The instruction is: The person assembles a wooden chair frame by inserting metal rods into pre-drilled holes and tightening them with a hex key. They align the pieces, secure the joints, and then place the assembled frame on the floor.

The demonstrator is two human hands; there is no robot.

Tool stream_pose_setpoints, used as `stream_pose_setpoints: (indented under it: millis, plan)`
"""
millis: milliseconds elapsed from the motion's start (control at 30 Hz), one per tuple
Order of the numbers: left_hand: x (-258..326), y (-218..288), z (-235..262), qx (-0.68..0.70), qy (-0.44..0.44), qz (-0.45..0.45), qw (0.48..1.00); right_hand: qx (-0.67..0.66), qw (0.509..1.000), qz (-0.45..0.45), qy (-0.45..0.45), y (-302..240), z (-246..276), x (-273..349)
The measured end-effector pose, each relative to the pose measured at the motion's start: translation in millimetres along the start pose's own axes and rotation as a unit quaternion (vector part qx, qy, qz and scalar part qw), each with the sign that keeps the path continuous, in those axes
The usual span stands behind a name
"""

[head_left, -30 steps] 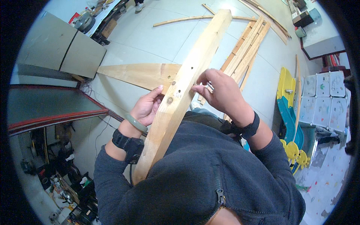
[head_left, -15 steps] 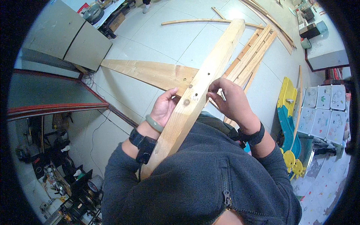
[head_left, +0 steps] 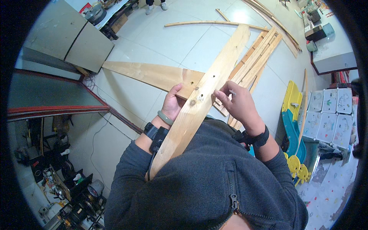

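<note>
A long thick wooden beam [head_left: 205, 96], with two dark holes and knots on its upper face, slants from my chest to the far right. A wide wooden board [head_left: 153, 76] meets it from the left, with a hole near the joint; their overlap is partly hidden. My left hand [head_left: 173, 105] is closed round the near edge of that board beside the beam, thumb on top and other fingers out of sight. At the beam's right edge, my right hand [head_left: 238, 101] is closed on a small silvery metal rod [head_left: 232, 92], whose end pokes out between the fingers.
Several wooden strips [head_left: 260, 53] lie on the tiled floor ahead. A yellow and teal slide [head_left: 293, 119] and a white panelled cabinet [head_left: 329, 115] stand at right. Tools and machinery [head_left: 69, 184] crowd the lower left. Another person's shoes [head_left: 150, 9] show at the top.
The beam has tilted so its holed face turns more toward me, and its far end has dropped slightly. My right fingers have shifted on the metal rod. The other person's second shoe has appeared.
</note>
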State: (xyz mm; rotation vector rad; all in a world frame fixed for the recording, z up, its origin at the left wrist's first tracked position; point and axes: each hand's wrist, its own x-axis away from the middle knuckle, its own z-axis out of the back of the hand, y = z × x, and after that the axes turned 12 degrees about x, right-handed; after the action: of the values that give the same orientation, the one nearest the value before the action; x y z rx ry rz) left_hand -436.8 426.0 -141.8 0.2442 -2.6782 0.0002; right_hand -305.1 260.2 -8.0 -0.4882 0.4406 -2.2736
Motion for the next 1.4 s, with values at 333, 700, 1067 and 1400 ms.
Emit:
stream_pose_setpoints:
  millis: [333, 700, 1067, 1400]
  plan:
    - [-6.8, 0.7, 5.1, 0.031, -0.003, 0.016, 0.999, -0.029, 0.999, 0.025, -0.025, 2.1, 1.9, -3.0]
    - [-10.8, 0.8, 8.9, 0.014, 0.004, 0.024, 1.0, -0.009, 0.991, 0.123, 0.049, -3.0, 4.3, -5.6]
    - [-4.3, 2.5, -1.3, 0.026, 0.005, 0.033, 0.999, -0.057, 0.973, 0.194, 0.115, -0.5, 4.0, -3.5]
    - [-5.1, 3.2, 0.6, 0.021, 0.002, 0.041, 0.999, -0.003, 0.991, 0.104, 0.079, 2.0, 3.2, -0.1]
